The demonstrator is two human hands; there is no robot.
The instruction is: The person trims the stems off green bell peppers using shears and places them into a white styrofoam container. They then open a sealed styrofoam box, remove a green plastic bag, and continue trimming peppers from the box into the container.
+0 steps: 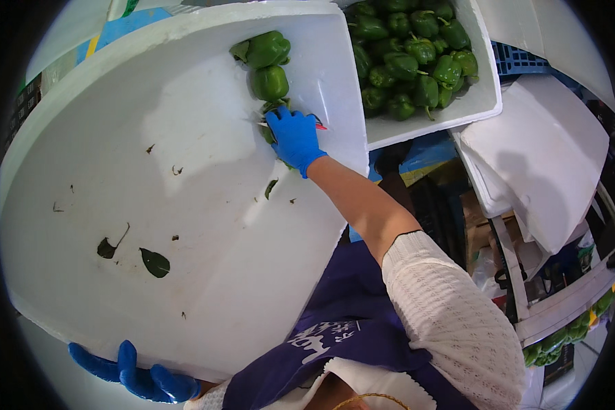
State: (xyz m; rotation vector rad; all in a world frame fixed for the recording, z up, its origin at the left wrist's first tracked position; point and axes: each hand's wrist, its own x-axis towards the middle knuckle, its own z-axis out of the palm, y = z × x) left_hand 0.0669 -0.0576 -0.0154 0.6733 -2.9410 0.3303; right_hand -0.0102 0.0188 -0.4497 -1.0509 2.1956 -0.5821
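A large white foam box [210, 215] spreads before me, with a few green bell peppers [269, 83] in a row near its right wall. My right hand [294, 136], in a blue glove, is closed around a slim tool with a red end [322, 126]; a pale tip shows on the other side of the fingers. Under this hand is another green pepper [267, 134], mostly hidden, so its contact with the fingers is unclear. At the lower left, my blue-gloved left hand [133, 374] holds the box's near rim from outside, its fingers spread.
Beyond the right wall stands a second foam box [433, 125] full of green peppers. Loose leaves [155, 263] and stem bits lie on the large box's floor. White foam pieces [538, 154] and a metal frame [558, 315] are at the right.
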